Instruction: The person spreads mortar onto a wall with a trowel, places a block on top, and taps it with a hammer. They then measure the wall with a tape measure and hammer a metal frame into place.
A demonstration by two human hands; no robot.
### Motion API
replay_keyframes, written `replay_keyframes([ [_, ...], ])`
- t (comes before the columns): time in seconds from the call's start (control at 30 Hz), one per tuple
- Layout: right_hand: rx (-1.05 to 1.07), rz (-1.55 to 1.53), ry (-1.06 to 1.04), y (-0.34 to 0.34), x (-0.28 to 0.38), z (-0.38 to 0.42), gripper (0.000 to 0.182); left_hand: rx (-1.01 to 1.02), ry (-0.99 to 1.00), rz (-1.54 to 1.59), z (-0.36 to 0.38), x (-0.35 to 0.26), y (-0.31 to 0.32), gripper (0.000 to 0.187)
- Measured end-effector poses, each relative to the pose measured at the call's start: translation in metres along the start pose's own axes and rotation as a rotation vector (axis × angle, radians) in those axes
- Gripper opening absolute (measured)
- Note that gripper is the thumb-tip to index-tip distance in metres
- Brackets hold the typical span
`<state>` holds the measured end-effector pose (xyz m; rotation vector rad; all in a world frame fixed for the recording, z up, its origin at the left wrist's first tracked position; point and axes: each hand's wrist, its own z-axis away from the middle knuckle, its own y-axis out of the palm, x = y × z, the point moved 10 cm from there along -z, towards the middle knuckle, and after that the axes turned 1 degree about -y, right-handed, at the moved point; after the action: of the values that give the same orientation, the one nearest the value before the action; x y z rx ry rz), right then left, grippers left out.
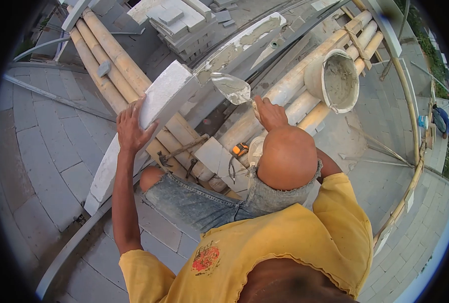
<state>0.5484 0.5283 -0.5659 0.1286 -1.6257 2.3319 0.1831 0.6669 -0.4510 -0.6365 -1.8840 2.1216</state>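
Observation:
My left hand (132, 125) is closed over the near end of a white wall block (169, 93), the thumb apart from the fingers across its width. In my right hand (272, 114) is the handle of a trowel (232, 89), with grey mortar on its metal blade. The blade is just right of the block's far end, near a mortar-smeared wall top (234, 48). A pale bucket (312, 76) holding grey mortar rests on the bamboo poles beyond my right hand. My right knee hides part of a smaller pale container (255, 147).
A hammer (165, 159), an orange-and-black tape measure (240, 149) and a flat grey slab (215, 156) lie between my legs. Bamboo poles (111, 50) run on both sides of the wall. Blocks (181, 25) are stacked at the back. Another person (441, 121) is far right.

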Motion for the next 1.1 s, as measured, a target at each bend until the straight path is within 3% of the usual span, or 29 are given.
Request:
replay_keyframes([
  [0.23, -0.041, 0.178, -0.211, -0.009, 0.068, -0.065, 0.033, -0.030, -0.011, -0.012, -0.002, 0.003, 0.001, 0.088],
  [0.47, -0.231, 0.142, 0.017, -0.030, -0.039, -0.101, 0.025, -0.039, 0.003, -0.013, -0.005, 0.001, 0.000, 0.089],
  [0.67, -0.239, 0.127, 0.194, -0.072, -0.111, -0.139, 0.026, -0.047, 0.010, 0.004, -0.002, -0.001, -0.004, 0.090],
  [0.77, -0.251, -0.024, 0.281, -0.072, -0.161, -0.180, 0.038, -0.054, 0.026, 0.002, -0.005, -0.003, -0.004, 0.090],
  [0.9, -0.283, -0.314, 0.399, -0.063, -0.172, -0.175, 0.045, -0.060, 0.043, 0.010, -0.005, -0.002, -0.006, 0.090],
  [1.1, -0.349, -0.395, 0.353, -0.007, -0.131, -0.155, 0.046, -0.035, 0.026, 0.001, -0.009, -0.003, 0.001, 0.090],
])
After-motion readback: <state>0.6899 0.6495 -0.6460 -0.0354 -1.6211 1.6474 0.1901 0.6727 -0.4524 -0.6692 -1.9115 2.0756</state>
